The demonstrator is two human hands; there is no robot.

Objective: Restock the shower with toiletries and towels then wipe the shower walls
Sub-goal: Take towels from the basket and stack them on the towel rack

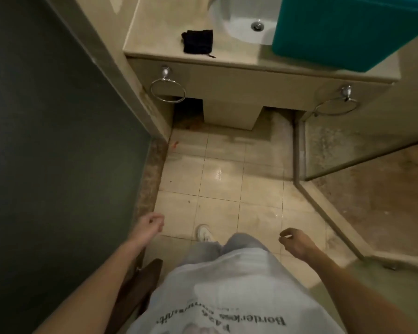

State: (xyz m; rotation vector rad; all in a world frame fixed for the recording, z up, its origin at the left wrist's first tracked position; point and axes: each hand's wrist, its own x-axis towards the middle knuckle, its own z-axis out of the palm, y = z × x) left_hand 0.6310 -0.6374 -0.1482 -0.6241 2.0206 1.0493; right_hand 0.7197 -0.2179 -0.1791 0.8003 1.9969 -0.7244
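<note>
The left hand (152, 224) and right hand (297, 242) hang loose and empty, so best step close and lift the teal towel (348, 27) at upper right

I am looking down into a bathroom. A white sink (241, 27) with a chrome drain (257, 26) is set into a beige stone tabletop (159, 25). On the front panel below hang a left towel ring (165, 73) and a right towel ring (346, 91). The tiled floor (217, 184) is pale and glossy. On my right, a glass screen (348, 150) encloses a rough brown shower floor (384, 201).
</note>
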